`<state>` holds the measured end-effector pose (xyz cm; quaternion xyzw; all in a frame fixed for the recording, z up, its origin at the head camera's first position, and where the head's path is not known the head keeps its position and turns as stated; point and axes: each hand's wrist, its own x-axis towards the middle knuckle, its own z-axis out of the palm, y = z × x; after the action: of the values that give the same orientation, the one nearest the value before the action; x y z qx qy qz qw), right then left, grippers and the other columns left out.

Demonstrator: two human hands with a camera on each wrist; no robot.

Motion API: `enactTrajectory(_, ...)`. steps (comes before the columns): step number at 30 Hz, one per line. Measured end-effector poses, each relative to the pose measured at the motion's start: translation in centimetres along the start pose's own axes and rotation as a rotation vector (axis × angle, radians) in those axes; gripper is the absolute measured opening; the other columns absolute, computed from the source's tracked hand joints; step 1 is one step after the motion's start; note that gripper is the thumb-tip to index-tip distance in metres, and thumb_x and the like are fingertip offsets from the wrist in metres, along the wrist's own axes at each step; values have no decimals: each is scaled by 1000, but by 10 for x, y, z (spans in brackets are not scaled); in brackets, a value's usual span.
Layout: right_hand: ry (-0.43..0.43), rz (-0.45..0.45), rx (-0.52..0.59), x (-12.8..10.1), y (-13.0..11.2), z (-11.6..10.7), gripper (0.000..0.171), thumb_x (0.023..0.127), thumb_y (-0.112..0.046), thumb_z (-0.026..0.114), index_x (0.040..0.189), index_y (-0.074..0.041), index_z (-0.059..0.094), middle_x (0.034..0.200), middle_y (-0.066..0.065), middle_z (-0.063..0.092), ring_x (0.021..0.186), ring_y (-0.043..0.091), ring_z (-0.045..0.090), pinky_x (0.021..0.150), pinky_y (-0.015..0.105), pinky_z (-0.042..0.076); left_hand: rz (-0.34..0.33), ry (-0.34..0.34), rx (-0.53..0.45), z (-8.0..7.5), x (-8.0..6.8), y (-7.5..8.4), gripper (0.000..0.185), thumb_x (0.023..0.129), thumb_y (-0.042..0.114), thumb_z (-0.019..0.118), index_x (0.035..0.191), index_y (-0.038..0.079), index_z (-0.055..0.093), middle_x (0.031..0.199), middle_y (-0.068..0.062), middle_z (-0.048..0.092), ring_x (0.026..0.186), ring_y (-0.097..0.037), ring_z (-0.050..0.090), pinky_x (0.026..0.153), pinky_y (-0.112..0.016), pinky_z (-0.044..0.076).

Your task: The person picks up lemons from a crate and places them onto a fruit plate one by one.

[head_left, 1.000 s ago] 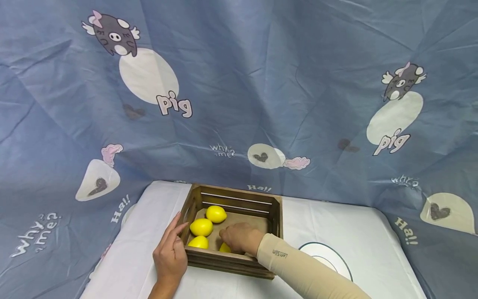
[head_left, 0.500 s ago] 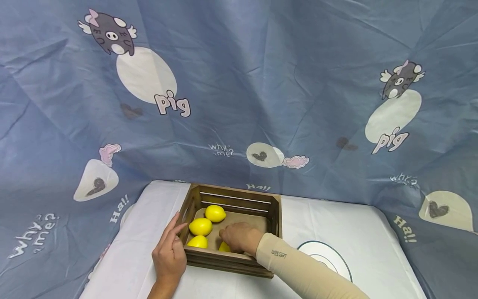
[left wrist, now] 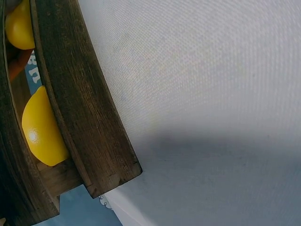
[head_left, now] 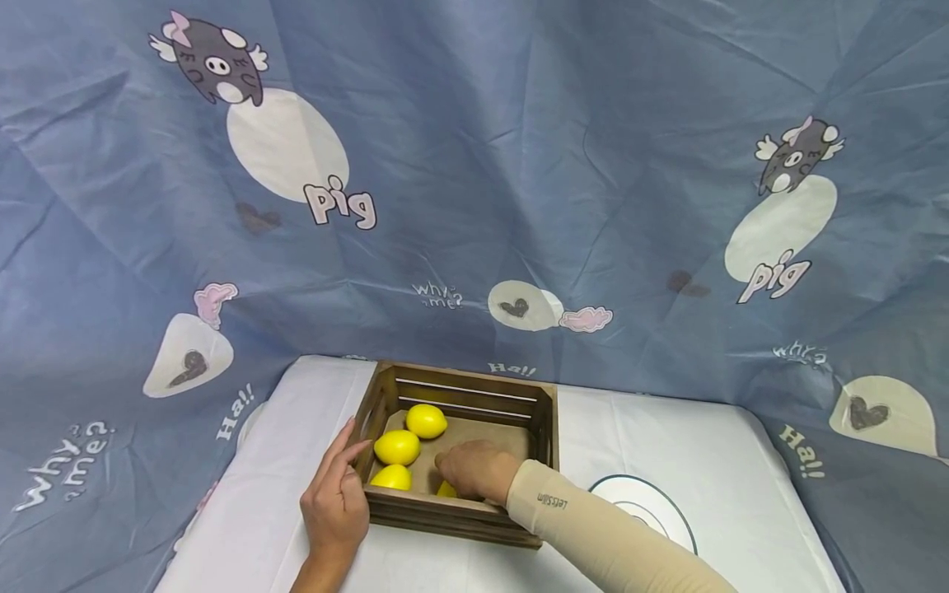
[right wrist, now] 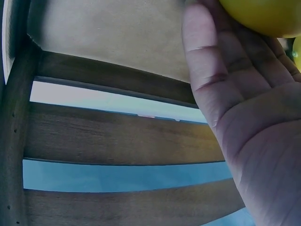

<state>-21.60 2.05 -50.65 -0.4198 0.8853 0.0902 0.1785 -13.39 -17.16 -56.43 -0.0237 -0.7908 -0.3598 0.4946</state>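
A brown slatted wooden crate [head_left: 454,511] stands on the white table, with several yellow lemons inside. Along its left side lie three of them: a far lemon [head_left: 426,421], a middle lemon [head_left: 397,447] and a near lemon [head_left: 391,477]. My left hand [head_left: 337,498] rests against the crate's left side, its fingers extended. Reaching inside near the front wall, my right hand [head_left: 478,469] has its fingers around another lemon [right wrist: 265,16], which the head view shows only in part below the hand. The left wrist view catches a lemon [left wrist: 43,127] between the slats.
To the right of the crate, a white plate [head_left: 652,506] with a dark rim lies partly behind my sleeved right forearm [head_left: 593,527]. A blue printed cloth [head_left: 474,206] hangs behind and around the white-covered table [head_left: 667,436].
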Motion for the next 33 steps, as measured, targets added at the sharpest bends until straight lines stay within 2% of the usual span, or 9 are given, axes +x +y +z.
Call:
enactTrajectory(1, 2, 1, 2, 0, 0, 0, 18, 87, -14, 80, 90, -19, 63, 71, -5, 57, 61, 12, 50, 58, 30, 51, 2, 1, -1, 0, 0, 0, 43, 91, -2, 37, 103, -1, 78, 132, -15, 70, 67, -23, 58, 43, -16, 21)
enactTrajectory(6, 14, 3, -11, 1, -1, -1, 21, 87, -13, 80, 95, -20, 62, 71, -5, 57, 61, 11, 51, 59, 30, 52, -1, -1, 5, -1, 1, 0, 43, 90, -3, 37, 103, -1, 78, 132, -15, 70, 65, -21, 56, 43, -16, 21)
enactTrajectory(9, 24, 0, -28, 2, -1, -1, 21, 88, -13, 79, 98, -20, 62, 73, -5, 59, 62, 11, 53, 61, 30, 53, -10, -5, 7, -1, 1, 0, 43, 90, -3, 37, 103, -1, 78, 133, -14, 70, 79, -27, 65, 44, -17, 22)
enactTrajectory(13, 44, -2, -44, 2, 0, -1, 19, 88, -16, 79, 101, -20, 65, 83, -4, 64, 69, 12, 57, 68, 30, 55, -17, -9, 10, -2, 1, 1, 43, 91, -4, 37, 103, -1, 78, 134, -14, 70, 87, -28, 67, 45, -18, 23)
enactTrajectory(17, 51, 7, -49, 1, 0, -3, 22, 87, -19, 81, 104, -20, 68, 91, -3, 67, 75, 13, 59, 73, 30, 55, -15, -3, 12, -1, 2, 2, 42, 90, -4, 38, 103, -1, 78, 133, -14, 71, 82, -24, 65, 44, -18, 22)
enactTrajectory(26, 33, 26, -10, 2, 0, -7, 33, 84, -23, 85, 112, -21, 67, 98, -2, 66, 80, 13, 61, 76, 31, 57, -3, 15, 20, -1, 2, 1, 42, 89, -5, 37, 102, -1, 78, 132, -13, 71, 87, -30, 70, 44, -18, 21)
enactTrajectory(27, 32, 29, 0, 2, 0, -7, 35, 84, -23, 86, 113, -22, 67, 99, -1, 66, 79, 13, 61, 75, 32, 57, -5, 15, 20, -1, 2, 1, 42, 89, -5, 37, 102, -1, 78, 131, -13, 71, 89, -30, 71, 44, -18, 21)
enactTrajectory(28, 29, 32, 11, 3, 0, -7, 37, 84, -25, 86, 115, -22, 67, 100, -1, 65, 78, 13, 61, 75, 32, 57, -8, 13, 19, -1, 1, 1, 42, 89, -4, 38, 102, 0, 78, 132, -13, 71, 98, -31, 72, 45, -19, 22)
enactTrajectory(33, 24, 41, 39, 3, 3, -8, 46, 82, -28, 88, 122, -21, 64, 103, 0, 63, 80, 13, 61, 74, 33, 57, -12, 1, 14, -1, 1, 1, 42, 89, -4, 37, 102, -1, 77, 132, -13, 71, 112, -25, 70, 46, -20, 24)
